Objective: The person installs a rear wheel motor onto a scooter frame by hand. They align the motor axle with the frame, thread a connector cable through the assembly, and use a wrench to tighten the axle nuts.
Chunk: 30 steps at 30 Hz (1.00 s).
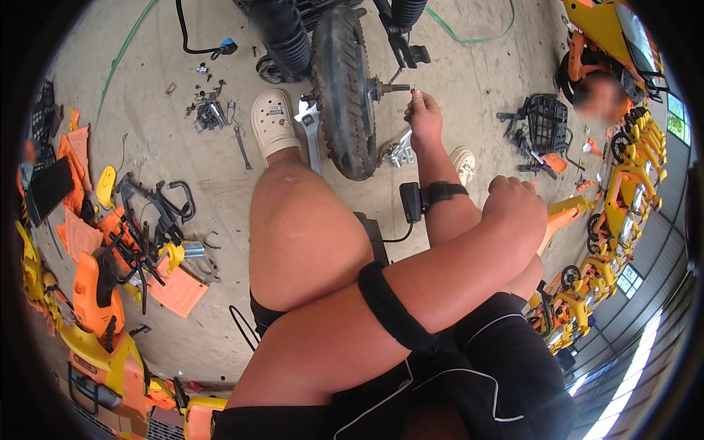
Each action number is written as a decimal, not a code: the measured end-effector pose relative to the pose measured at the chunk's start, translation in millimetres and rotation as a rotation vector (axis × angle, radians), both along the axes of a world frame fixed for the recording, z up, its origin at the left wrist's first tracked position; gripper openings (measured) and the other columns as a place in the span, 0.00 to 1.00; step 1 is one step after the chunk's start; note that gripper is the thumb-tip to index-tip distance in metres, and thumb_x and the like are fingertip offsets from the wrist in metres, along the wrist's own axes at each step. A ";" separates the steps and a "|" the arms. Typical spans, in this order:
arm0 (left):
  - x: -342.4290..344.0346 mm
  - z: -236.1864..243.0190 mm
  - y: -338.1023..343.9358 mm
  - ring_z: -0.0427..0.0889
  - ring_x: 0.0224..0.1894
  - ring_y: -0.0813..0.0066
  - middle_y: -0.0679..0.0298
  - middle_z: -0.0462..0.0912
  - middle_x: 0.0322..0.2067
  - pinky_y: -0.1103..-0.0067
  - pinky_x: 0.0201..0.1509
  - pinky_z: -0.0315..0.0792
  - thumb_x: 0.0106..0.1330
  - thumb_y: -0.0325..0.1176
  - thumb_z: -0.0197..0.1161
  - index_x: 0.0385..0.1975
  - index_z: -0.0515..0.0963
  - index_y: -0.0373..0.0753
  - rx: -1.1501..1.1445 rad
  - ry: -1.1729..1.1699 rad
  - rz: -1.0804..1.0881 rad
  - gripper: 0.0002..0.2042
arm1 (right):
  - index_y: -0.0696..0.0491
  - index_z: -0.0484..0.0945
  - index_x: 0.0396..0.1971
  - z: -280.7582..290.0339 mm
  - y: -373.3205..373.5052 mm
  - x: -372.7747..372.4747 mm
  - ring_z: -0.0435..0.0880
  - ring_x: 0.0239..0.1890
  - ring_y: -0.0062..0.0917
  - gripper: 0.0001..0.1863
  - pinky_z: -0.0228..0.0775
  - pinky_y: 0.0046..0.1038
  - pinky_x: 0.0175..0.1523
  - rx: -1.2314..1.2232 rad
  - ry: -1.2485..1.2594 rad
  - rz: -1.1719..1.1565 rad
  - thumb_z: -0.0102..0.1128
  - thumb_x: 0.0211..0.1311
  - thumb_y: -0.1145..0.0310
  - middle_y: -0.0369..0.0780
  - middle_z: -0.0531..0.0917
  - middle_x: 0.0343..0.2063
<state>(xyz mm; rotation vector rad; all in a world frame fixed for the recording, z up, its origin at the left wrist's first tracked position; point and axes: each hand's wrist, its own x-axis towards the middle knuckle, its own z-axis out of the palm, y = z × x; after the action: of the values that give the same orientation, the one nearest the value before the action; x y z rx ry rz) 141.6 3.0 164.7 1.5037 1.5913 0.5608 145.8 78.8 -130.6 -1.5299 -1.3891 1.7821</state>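
Observation:
A black knobbly-treaded wheel [342,95] stands upright in front of me, its threaded axle [397,88] sticking out to the right. Just past the axle's end is my right hand [425,117], closed with thumb and finger pinched together. Whatever small thing may be in the pinch is too small to name. My left arm crosses my lap, and my left hand [518,209] lies over my right knee with its back up. Its fingers are bent down out of sight. An adjustable wrench [312,136] lies between my left clog and the wheel. Shiny metal parts [398,151] lie below my right hand.
Small metal parts [210,111] and a spanner [242,148] lie on the floor at left. Orange panels [178,291] and a black frame [150,209] are farther left. A black basket [546,121] stands at right, near another person and a row of yellow vehicles [623,198].

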 end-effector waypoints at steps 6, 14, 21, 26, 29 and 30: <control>7.3 -7.2 -6.9 0.84 0.42 0.66 0.61 0.84 0.37 0.71 0.44 0.75 0.60 0.32 0.62 0.36 0.83 0.38 0.165 0.001 0.144 0.09 | 0.58 0.79 0.50 1.2 -9.7 -3.0 0.76 0.24 0.17 0.20 0.70 0.22 0.29 0.020 0.017 0.049 0.61 0.70 0.57 0.34 0.78 0.25; 9.9 -8.6 -7.9 0.84 0.42 0.66 0.60 0.84 0.37 0.71 0.44 0.75 0.59 0.32 0.62 0.35 0.83 0.38 0.169 0.015 0.125 0.08 | 0.58 0.79 0.50 4.7 -5.8 -5.6 0.75 0.24 0.17 0.20 0.70 0.21 0.30 0.023 -0.046 0.054 0.61 0.70 0.57 0.34 0.78 0.26; 14.2 -11.7 -9.9 0.84 0.41 0.66 0.60 0.84 0.36 0.71 0.43 0.75 0.59 0.31 0.62 0.34 0.82 0.38 0.207 0.017 0.156 0.07 | 0.59 0.80 0.47 7.2 -3.9 -8.0 0.76 0.25 0.17 0.20 0.70 0.22 0.31 0.065 -0.118 0.114 0.62 0.70 0.57 0.35 0.79 0.26; 11.0 -8.5 -10.7 0.84 0.41 0.66 0.60 0.84 0.36 0.70 0.44 0.75 0.59 0.31 0.61 0.34 0.82 0.37 0.181 0.003 0.152 0.07 | 0.57 0.81 0.47 8.8 -3.7 -10.6 0.76 0.26 0.17 0.19 0.70 0.21 0.31 0.075 -0.150 0.154 0.60 0.71 0.56 0.34 0.79 0.27; 11.1 -7.7 -10.7 0.84 0.41 0.66 0.60 0.84 0.36 0.70 0.44 0.75 0.59 0.31 0.61 0.35 0.82 0.37 0.171 0.002 0.139 0.08 | 0.57 0.81 0.47 8.3 -4.9 -10.1 0.76 0.26 0.16 0.19 0.70 0.21 0.31 0.056 -0.141 0.148 0.60 0.71 0.55 0.34 0.79 0.27; 11.4 -7.6 -10.9 0.84 0.41 0.66 0.60 0.84 0.36 0.70 0.44 0.75 0.60 0.31 0.61 0.35 0.82 0.37 0.169 0.004 0.133 0.08 | 0.57 0.81 0.47 7.6 -5.1 -10.1 0.76 0.26 0.16 0.19 0.70 0.21 0.31 0.057 -0.140 0.148 0.61 0.70 0.55 0.34 0.79 0.27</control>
<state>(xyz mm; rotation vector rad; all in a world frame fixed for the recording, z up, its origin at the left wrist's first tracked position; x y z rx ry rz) 153.0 -7.9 157.2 1.5292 1.6911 0.7847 135.7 73.7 -123.0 -1.5843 -1.6453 1.7310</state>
